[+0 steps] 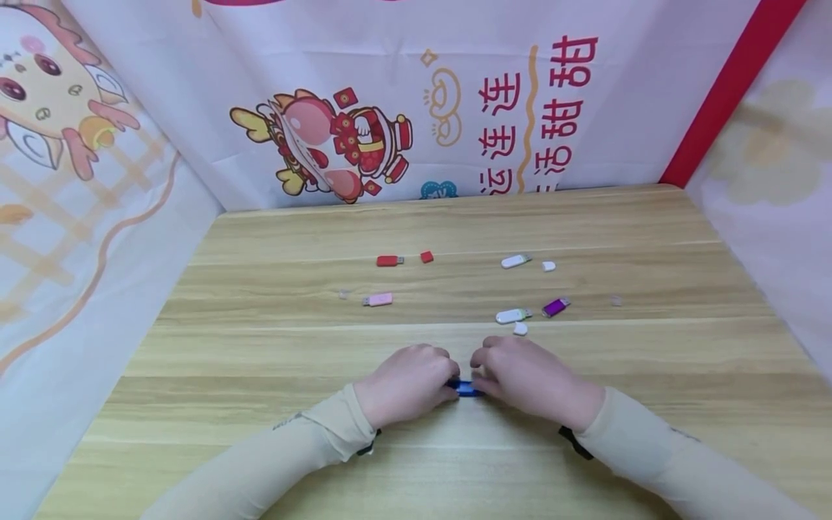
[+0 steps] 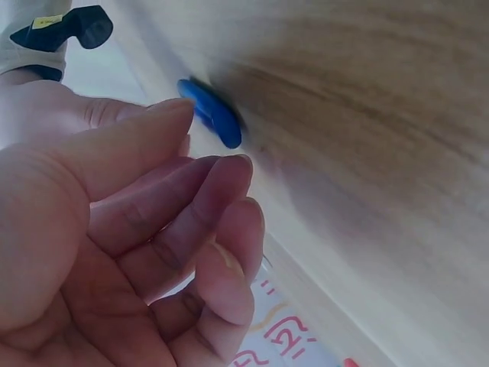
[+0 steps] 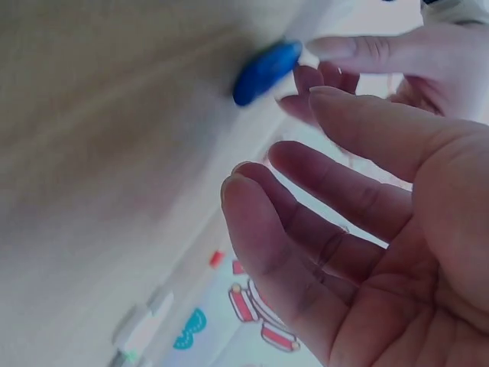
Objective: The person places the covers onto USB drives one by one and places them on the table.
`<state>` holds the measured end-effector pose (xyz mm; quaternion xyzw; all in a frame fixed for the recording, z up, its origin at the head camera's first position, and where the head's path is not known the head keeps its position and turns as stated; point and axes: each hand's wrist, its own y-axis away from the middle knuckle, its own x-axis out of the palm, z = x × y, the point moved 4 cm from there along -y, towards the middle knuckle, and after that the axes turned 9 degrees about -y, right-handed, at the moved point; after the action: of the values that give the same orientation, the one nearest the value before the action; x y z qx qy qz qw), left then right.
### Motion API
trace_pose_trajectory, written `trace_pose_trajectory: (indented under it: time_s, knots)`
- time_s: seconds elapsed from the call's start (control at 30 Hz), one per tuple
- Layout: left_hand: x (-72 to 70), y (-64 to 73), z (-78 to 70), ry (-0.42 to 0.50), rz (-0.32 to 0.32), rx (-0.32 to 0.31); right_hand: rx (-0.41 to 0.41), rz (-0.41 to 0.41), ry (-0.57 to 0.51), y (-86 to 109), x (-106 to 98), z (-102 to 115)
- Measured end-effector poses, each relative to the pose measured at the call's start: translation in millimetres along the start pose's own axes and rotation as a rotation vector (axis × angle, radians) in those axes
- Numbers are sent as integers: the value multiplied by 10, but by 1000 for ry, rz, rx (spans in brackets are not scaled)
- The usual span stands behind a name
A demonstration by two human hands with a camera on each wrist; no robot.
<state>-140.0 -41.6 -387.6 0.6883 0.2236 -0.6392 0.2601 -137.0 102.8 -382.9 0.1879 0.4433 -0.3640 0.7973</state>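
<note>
A blue USB stick (image 1: 466, 388) was at the table (image 1: 260, 448), between the two hands, its long axis running from nine to three o'clock in the head view. It sat at three o'clock from the left hand (image 1: 409, 383) and nine from the right hand (image 1: 529, 375); that view made neither clearly nearer. The wrist views showed what the head view hid: gently bent, loose fingers, with a gap before each thumb and nothing pinched there. In the right wrist view the left thumb (image 3: 336, 47) lay close by one end; whether it touched could not be told. A white stick (image 1: 512, 315) lay at one o'clock from the blue one, its cap (image 1: 521, 328) just beside it. Only the head view showed the purple stick (image 1: 555, 308), near two o'clock.
</note>
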Motion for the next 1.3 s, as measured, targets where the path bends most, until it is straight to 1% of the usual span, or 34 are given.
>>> trace_pose_trajectory:
  time_s: [0.1,0.23,0.33,0.6,0.67,0.8,0.9,1.1,1.3]
  knots:
    - [-20,-4,6,11,2,-4,13,-28,29,29,-88,-27]
    - [-65,-13,17,17,-12,0,-1,-84,75,76,-217,-66]
    - [-98,-19,22,18,-26,5,16,-107,69,105,-311,-107]
    - [-152,-31,36,6,-34,0,100,-162,37,191,-508,-330]
    - [-166,-36,46,11,-32,-11,130,-169,27,213,-554,-401]
    - [-183,-62,75,39,-8,-43,181,-174,24,265,-640,-517]
    - [-193,-133,91,52,-6,-45,200,-182,27,302,-697,-597]
    - [-209,-353,117,66,-19,-35,212,-189,6,373,-788,-772]
    - [-189,-601,147,132,12,-50,217,-199,23,430,-838,-918]
